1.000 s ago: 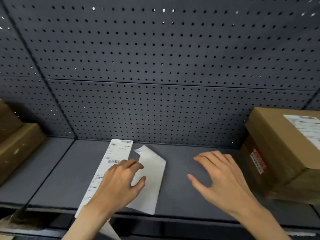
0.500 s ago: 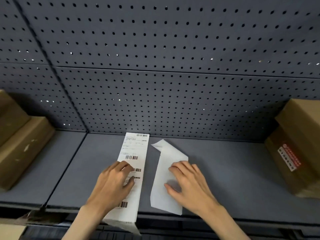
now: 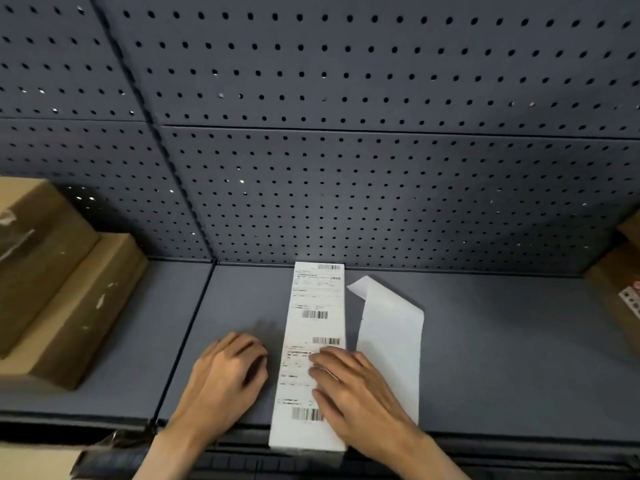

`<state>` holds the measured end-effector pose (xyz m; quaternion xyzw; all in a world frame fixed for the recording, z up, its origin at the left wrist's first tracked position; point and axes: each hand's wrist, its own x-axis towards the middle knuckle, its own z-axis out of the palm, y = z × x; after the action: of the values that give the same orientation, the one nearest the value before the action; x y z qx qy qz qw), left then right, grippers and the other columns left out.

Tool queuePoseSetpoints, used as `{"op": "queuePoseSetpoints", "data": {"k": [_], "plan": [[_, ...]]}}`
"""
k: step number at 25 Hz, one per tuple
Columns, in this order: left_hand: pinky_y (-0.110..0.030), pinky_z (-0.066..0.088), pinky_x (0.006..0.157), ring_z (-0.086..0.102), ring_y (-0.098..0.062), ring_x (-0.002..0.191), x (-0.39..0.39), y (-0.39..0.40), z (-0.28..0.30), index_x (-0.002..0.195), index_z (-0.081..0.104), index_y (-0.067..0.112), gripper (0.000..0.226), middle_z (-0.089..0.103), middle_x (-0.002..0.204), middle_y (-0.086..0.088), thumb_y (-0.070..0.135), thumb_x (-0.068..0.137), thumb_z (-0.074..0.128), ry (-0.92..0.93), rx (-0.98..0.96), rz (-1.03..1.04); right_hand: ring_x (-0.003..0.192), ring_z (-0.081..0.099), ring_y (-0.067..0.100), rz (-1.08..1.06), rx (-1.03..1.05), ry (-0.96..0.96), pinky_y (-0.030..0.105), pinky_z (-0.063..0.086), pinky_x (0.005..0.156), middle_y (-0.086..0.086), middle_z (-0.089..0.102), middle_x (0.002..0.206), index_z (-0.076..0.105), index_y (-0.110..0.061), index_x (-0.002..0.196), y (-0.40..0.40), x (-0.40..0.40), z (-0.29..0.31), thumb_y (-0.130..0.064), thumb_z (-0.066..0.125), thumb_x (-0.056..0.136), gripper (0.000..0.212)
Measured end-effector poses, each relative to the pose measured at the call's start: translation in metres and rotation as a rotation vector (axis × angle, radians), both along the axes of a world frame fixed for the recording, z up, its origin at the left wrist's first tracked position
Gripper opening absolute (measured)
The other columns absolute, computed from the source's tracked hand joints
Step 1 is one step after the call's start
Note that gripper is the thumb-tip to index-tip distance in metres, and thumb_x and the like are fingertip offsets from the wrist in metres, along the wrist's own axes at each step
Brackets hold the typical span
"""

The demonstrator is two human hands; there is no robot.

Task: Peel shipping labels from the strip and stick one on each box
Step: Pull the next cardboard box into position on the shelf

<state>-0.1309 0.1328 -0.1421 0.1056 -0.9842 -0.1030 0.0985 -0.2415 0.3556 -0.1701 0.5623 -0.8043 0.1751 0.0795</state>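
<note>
Here, your view looks down onto a dark grey shelf (image 3: 502, 358) backed by a perforated panel (image 3: 346, 185). A long white label strip (image 3: 317, 327), printed with text blocks and barcodes, lies lengthwise on the shelf, running from the back panel toward you and overhanging the front edge. Just to its right lies a blank white backing sheet (image 3: 391, 341), its far corner folded over.

Your right hand (image 3: 360, 400) lies palm down across the lower part of the label strip, fingers straight and slightly spread, fingertips pressing on the printed surface; the hand also covers the near left edge of the backing sheet. Your left hand (image 3: 225, 379) rests on the bare shelf just left of the strip, fingers loosely curled with knuckles up, holding nothing; whether its fingertips touch the strip's edge is unclear.

At the left, two brown cardboard boxes (image 3: 65, 296) are stacked on the shelf, the upper one set further back. At the far right edge, part of another cardboard box (image 3: 613, 299) shows, with a red and white sticker on its side.
</note>
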Motion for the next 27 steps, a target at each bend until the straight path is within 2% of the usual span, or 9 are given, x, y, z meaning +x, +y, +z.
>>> {"op": "queuePoseSetpoints", "data": {"k": [4, 7, 12, 17, 20, 21, 23, 25, 27], "plan": [[-0.033, 0.050, 0.072, 0.067, -0.019, 0.091, 0.038, -0.055, 0.021, 0.088, 0.072, 0.022, 0.020, 0.069, 0.094, 0.009, 0.033, 0.083, 0.056, 0.035, -0.079, -0.006, 0.123, 0.059, 0.016, -0.012, -0.043, 0.002, 0.031, 0.046, 0.101, -0.004, 0.066, 0.128, 0.070, -0.019, 0.113, -0.047, 0.023, 0.003, -0.035, 0.058, 0.097, 0.026], [-0.035, 0.048, 0.071, 0.066, -0.022, 0.090, 0.073, -0.104, 0.065, 0.091, 0.073, 0.018, 0.021, 0.071, 0.097, 0.004, 0.032, 0.085, 0.059, 0.115, -0.179, 0.006, 0.119, 0.060, 0.017, 0.014, -0.084, 0.015, 0.030, 0.044, 0.098, -0.004, 0.066, 0.125, 0.071, -0.019, 0.109, -0.102, 0.043, 0.015, -0.038, 0.060, 0.096, 0.026], [-0.040, 0.050, 0.071, 0.067, -0.028, 0.080, 0.138, -0.190, 0.150, 0.084, 0.074, 0.015, 0.021, 0.071, 0.086, -0.002, 0.031, 0.087, 0.061, 0.335, -0.331, 0.161, 0.119, 0.060, 0.018, 0.023, -0.144, 0.060, 0.030, 0.041, 0.099, -0.003, 0.067, 0.127, 0.072, -0.020, 0.114, -0.201, 0.069, 0.058, -0.044, 0.058, 0.094, 0.035], [-0.040, 0.046, 0.066, 0.060, -0.028, 0.066, 0.201, -0.264, 0.176, 0.068, 0.068, 0.005, 0.022, 0.066, 0.072, -0.009, 0.016, 0.086, 0.061, 0.666, -0.254, 0.364, 0.118, 0.058, 0.008, -0.015, -0.234, -0.126, 0.026, 0.043, 0.097, -0.010, 0.066, 0.124, 0.071, -0.021, 0.117, -0.279, 0.102, 0.103, -0.050, 0.057, 0.092, 0.041], [-0.026, 0.046, 0.078, 0.059, -0.021, 0.082, 0.225, -0.320, 0.150, 0.088, 0.067, 0.007, 0.010, 0.063, 0.091, -0.008, 0.014, 0.092, 0.062, 0.861, 0.125, 0.660, 0.120, 0.052, -0.004, -0.049, -0.371, -0.567, 0.015, 0.040, 0.102, -0.020, 0.059, 0.126, 0.066, -0.026, 0.125, -0.316, 0.132, 0.121, -0.052, 0.063, 0.090, 0.043], [-0.024, 0.045, 0.087, 0.060, -0.021, 0.094, 0.229, -0.340, 0.139, 0.100, 0.066, 0.011, 0.012, 0.063, 0.104, -0.007, 0.020, 0.095, 0.059, 0.916, 0.361, 0.763, 0.123, 0.049, -0.007, -0.064, -0.409, -0.755, 0.012, 0.039, 0.103, -0.023, 0.056, 0.130, 0.062, -0.030, 0.129, -0.329, 0.146, 0.124, -0.053, 0.067, 0.089, 0.047], [-0.034, 0.041, 0.104, 0.059, -0.024, 0.113, 0.233, -0.369, 0.121, 0.120, 0.061, 0.016, 0.032, 0.062, 0.124, -0.008, 0.036, 0.097, 0.052, 1.003, 0.968, 0.807, 0.130, 0.048, -0.004, -0.141, -0.470, -1.114, 0.021, 0.041, 0.110, -0.023, 0.053, 0.139, 0.054, -0.042, 0.136, -0.354, 0.176, 0.125, -0.065, 0.073, 0.078, 0.065], [-0.038, 0.039, 0.111, 0.062, -0.021, 0.108, 0.230, -0.377, 0.109, 0.124, 0.060, 0.010, 0.052, 0.067, 0.117, -0.008, 0.051, 0.094, 0.051, 1.038, 1.404, 0.779, 0.132, 0.053, 0.003, -0.241, -0.549, -1.395, 0.035, 0.045, 0.113, -0.018, 0.055, 0.144, 0.047, -0.048, 0.139, -0.376, 0.203, 0.124, -0.083, 0.076, 0.058, 0.093], [-0.036, 0.045, 0.099, 0.064, -0.018, 0.096, 0.221, -0.366, 0.110, 0.123, 0.063, 0.008, 0.062, 0.073, 0.097, -0.004, 0.060, 0.092, 0.049, 0.931, 1.493, 0.718, 0.130, 0.054, 0.007, -0.298, -0.600, -1.524, 0.037, 0.045, 0.114, -0.013, 0.055, 0.144, 0.040, -0.046, 0.146, -0.393, 0.222, 0.128, -0.090, 0.075, 0.044, 0.116]]}}
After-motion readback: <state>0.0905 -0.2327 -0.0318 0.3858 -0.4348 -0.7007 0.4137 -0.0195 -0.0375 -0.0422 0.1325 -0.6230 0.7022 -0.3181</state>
